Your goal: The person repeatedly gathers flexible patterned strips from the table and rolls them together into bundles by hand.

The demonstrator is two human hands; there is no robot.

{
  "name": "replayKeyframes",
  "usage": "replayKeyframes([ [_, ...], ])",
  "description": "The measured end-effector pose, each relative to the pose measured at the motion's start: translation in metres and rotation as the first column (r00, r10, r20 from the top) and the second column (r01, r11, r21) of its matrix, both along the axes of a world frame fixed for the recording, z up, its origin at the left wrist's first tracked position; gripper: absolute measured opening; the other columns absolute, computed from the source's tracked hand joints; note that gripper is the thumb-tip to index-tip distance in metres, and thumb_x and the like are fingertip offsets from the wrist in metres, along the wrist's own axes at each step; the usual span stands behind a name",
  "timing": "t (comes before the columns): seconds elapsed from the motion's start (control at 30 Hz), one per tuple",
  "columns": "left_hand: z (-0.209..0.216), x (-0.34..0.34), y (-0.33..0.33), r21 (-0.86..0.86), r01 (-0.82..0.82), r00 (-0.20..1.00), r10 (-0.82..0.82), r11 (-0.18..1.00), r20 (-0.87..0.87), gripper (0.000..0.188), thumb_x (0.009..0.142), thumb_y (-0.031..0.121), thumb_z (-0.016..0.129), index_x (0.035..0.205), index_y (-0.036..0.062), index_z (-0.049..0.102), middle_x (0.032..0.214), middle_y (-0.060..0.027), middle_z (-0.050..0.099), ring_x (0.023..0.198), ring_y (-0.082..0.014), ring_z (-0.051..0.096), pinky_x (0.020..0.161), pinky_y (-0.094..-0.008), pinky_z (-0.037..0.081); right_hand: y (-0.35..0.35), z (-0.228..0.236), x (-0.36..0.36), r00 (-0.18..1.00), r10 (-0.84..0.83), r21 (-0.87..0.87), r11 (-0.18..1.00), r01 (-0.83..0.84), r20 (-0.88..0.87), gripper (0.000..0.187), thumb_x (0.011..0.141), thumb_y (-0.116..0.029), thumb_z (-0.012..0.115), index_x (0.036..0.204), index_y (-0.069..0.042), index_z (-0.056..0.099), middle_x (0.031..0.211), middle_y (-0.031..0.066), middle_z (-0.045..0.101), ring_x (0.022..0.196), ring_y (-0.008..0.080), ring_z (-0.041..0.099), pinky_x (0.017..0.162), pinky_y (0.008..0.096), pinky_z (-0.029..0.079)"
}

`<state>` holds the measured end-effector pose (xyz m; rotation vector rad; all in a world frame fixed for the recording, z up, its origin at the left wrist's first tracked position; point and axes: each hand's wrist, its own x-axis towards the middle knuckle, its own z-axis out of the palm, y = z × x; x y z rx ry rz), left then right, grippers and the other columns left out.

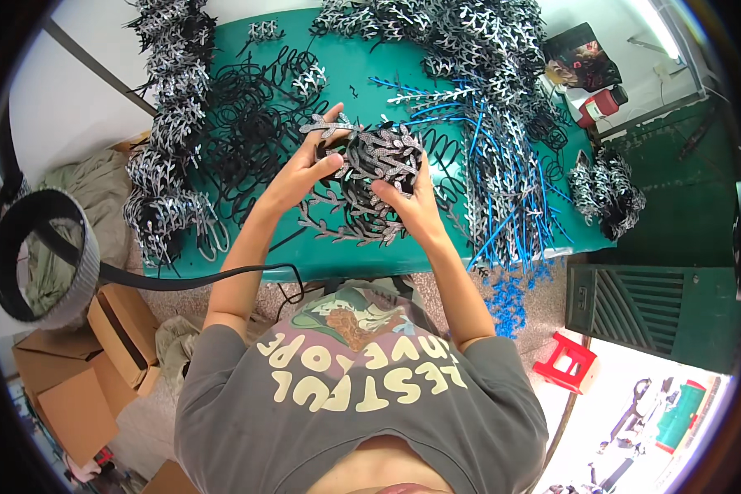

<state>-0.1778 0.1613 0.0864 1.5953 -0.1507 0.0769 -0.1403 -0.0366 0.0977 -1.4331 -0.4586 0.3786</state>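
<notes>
Over the near part of the green table, I hold a bundle of leaf-shaped strips [383,156], black with silvery glittering faces, in both hands. My left hand [296,177] grips its left side, with the thumb on top and the fingers reaching up behind a strip. My right hand [416,206] is closed round the right side, its thumb pressed on the leaves and the other fingers mostly hidden beneath. Loose leafy ends hang down from the bundle between my wrists.
Tangled black cords [251,132] lie left on the table [305,255]. Leafy strips heap along the left edge [160,148] and back [461,33]. Blue-backed strips [510,189] spread at right, near a red bottle [601,107]. A ring lamp [45,255] stands left, a red stool [566,362] lower right.
</notes>
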Motion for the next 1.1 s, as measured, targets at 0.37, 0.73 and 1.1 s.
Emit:
replayKeyframes([
  [0.37, 0.005, 0.010, -0.039, -0.166, -0.047, 0.999, 0.049, 0.985, 0.009, 0.064, 0.085, 0.023, 0.052, 0.139, 0.0026, 0.023, 0.139, -0.0115, 0.032, 0.125, -0.0205, 0.034, 0.104, -0.0318, 0.023, 0.007, -0.005, 0.000, 0.977, -0.105, 0.132, 0.983, 0.130, -0.185, 0.071, 0.073, -0.014, 0.069, 0.130, -0.004, 0.027, 0.119, 0.0125, 0.049, 0.107, 0.0198, 0.050, 0.092, 0.0319, 0.040],
  [0.73, -0.019, 0.005, -0.022, -0.494, -0.055, 0.998, 0.044, 0.867, -0.034, 0.063, 0.091, 0.046, 0.040, 0.140, 0.0131, 0.020, 0.130, -0.0108, 0.042, 0.116, -0.0206, 0.045, 0.098, -0.0338, 0.034, 0.014, -0.017, 0.007, 0.989, -0.065, 0.088, 0.993, 0.078, -0.134, 0.080, 0.072, -0.013, 0.072, 0.133, -0.004, 0.021, 0.116, 0.0130, 0.051, 0.105, 0.0198, 0.052, 0.090, 0.0313, 0.042],
  [1.1, -0.020, 0.010, -0.033, -0.244, -0.182, 0.979, 0.152, 0.953, -0.136, 0.067, 0.091, 0.056, 0.023, 0.136, 0.0059, 0.029, 0.132, -0.0099, 0.040, 0.121, -0.0185, 0.039, 0.103, -0.0307, 0.026, 0.017, -0.018, 0.003, 1.000, -0.006, 0.006, 1.000, 0.006, -0.011, 0.083, 0.069, -0.012, 0.073, 0.134, -0.006, 0.023, 0.119, 0.0133, 0.049, 0.107, 0.0201, 0.052, 0.091, 0.0317, 0.041],
])
